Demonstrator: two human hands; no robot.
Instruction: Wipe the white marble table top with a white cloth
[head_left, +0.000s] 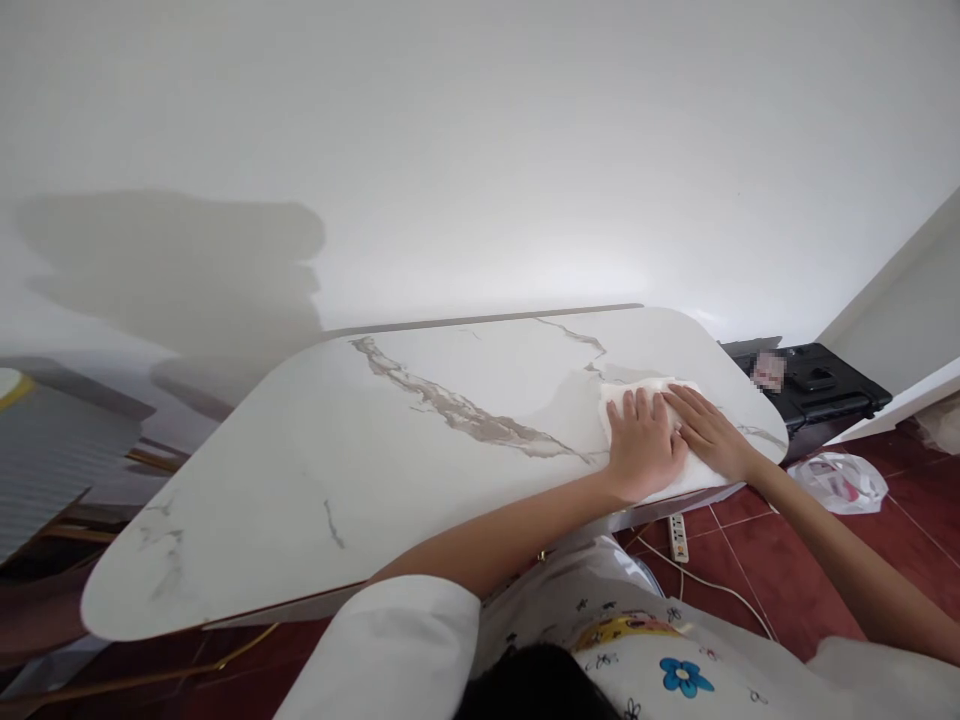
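Both hands [675, 440] press a cloth [660, 400] seemingly near the table's [337, 470] edge.

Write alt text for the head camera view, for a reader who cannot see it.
Both hands press flat on a white cloth near the right end of a white marble-patterned table, the left hand beside the right hand. Behind is a white wall; a power strip and plastic bag lie on the red tiled floor.

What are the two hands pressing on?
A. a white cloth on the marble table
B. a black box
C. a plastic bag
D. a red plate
A: the left hand and right hand lie flat on a white cloth on the marble table.
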